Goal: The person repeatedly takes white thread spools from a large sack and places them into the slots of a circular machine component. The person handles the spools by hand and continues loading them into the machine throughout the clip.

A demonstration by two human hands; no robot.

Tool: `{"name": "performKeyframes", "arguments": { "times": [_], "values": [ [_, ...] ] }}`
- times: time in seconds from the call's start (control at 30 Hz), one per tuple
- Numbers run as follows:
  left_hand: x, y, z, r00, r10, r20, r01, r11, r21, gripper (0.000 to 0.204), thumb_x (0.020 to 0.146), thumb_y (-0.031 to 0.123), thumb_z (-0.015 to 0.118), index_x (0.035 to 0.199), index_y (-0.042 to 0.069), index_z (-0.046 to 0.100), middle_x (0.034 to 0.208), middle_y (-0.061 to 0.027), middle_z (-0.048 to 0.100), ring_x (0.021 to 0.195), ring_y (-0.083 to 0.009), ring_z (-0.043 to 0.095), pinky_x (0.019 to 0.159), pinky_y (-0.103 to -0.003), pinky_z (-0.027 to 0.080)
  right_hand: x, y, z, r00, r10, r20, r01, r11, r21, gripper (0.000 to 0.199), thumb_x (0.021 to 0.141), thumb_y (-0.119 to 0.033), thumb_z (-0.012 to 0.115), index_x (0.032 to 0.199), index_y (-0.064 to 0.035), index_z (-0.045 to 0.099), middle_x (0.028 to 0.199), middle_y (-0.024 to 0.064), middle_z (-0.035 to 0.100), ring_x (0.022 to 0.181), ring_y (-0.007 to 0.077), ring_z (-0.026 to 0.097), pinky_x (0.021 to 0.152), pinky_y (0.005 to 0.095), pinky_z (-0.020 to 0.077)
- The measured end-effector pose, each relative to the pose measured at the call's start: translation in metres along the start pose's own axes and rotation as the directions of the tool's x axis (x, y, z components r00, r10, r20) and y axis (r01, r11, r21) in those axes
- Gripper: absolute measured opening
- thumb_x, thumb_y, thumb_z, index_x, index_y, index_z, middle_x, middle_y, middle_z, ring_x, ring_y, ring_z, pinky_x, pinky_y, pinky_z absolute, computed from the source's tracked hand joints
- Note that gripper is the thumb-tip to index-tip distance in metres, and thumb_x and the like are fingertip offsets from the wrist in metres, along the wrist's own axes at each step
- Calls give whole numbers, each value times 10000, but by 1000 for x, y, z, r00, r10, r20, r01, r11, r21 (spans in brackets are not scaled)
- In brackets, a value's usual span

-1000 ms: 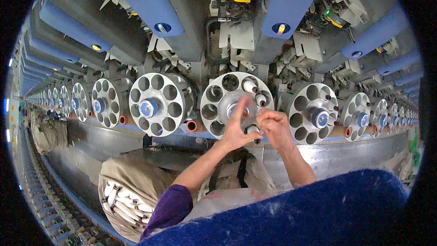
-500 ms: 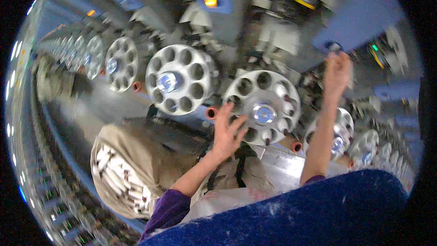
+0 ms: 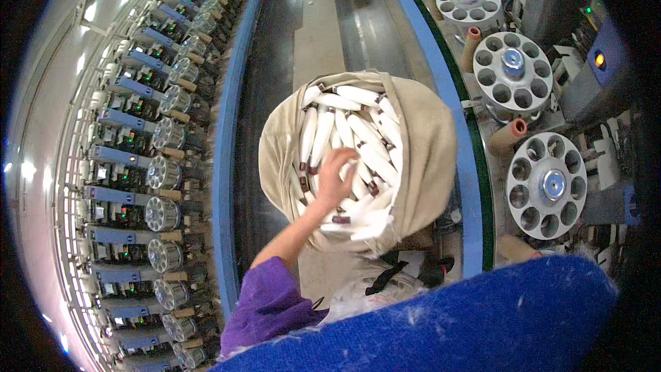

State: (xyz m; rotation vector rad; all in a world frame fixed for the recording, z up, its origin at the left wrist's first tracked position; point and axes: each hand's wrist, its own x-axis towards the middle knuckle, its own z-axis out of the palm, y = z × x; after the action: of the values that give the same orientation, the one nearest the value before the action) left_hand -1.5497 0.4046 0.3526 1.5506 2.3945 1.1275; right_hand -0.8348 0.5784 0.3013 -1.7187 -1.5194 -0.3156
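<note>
Since the earlier frame, the view has swung away from the round magazines on the machine to an open sack (image 3: 420,158) on the floor of the aisle; the left hand (image 3: 332,180), which then lay spread against a magazine, now reaches down into the sack. Left hand: fingers curled loosely over the heap of white bobbins (image 3: 358,138), touching several near the middle of the pile; whether one is actually gripped cannot be told, as the fingertips are buried among them. Purple sleeve (image 3: 265,303) covers the arm to the elbow. Right hand: raised to the machine half a second ago, now out of view. Sack: beige cloth, mouth folded back, filled with white bobbins whose dark tube ends show here and there; it stands between the two blue rails (image 3: 224,165) that edge the aisle, nearer the right-hand one. Right of the sack: grey round magazines (image 3: 547,186) with rings of holes, and brown tubes (image 3: 508,136) between them. Left of the aisle: a long curved row of similar machine units. Lower edge: blue fabric (image 3: 468,324) flecked with lint.
</note>
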Motion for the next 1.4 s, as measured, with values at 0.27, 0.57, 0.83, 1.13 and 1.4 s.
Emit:
{"name": "performKeyframes", "arguments": {
  "times": [0.27, 0.57, 0.83, 1.13, 1.4],
  "values": [
    [75, -161, 20, 598, 373, 709, -768, 518, 376, 261, 743, 133, 559, 1003, 144, 583, 1155, -72, 514, 1174, -202, 420, 1059, -437, 242, -225, -581, 165, -6, -477, 879, 192, 862, 469, 400, 805, -243, 581, 1121, -17, 486, 992, 181, 606, 843, 308, 623, 734, 377, 491],
    [100, -154, 55, 290, 782, 551, -904, 413, -110, 363, 707, 263, 650, 1035, 185, 519, 946, -26, 497, 997, -194, 487, 1022, -443, 290, -139, -561, 126, 388, -479, 787, -344, 717, 606, 340, 713, -242, 641, 946, -29, 511, 797, 83, 601, 696, 220, 618, 601, 310, 515],
    [105, -112, 70, 279, 407, 870, -939, 304, 159, 365, 723, 299, 603, 1077, 216, 566, 1027, -55, 508, 1035, -266, 458, 889, -500, 322, -108, -499, 91, 235, -477, 847, -964, -2, 266, 542, 714, -347, 680, 1043, -14, 406, 954, 182, 592, 702, 253, 636, 571, 322, 539],
    [193, -96, 56, 534, 174, 828, -819, 350, 454, 415, 731, 277, 553, 1011, -16, 642, 1261, -211, 453, 1254, -418, 322, 953, -646, 221, -153, -488, 138, -66, -506, 860, -975, 216, 52, 533, 768, -351, 561, 1120, 34, 456, 900, 154, 603, 660, 192, 594, 539, 306, 488],
    [248, -108, 70, 203, -49, 978, -920, 334, 208, 446, 667, 382, 621, 999, 87, 659, 1051, -85, 555, 1032, -247, 465, 757, -416, 347, -163, -522, 178, -112, -362, 925, -989, 126, -70, 437, 822, -326, 510, 1094, 11, 454, 840, 140, 580, 629, 195, 565, 518, 317, 466]
  ]
}}
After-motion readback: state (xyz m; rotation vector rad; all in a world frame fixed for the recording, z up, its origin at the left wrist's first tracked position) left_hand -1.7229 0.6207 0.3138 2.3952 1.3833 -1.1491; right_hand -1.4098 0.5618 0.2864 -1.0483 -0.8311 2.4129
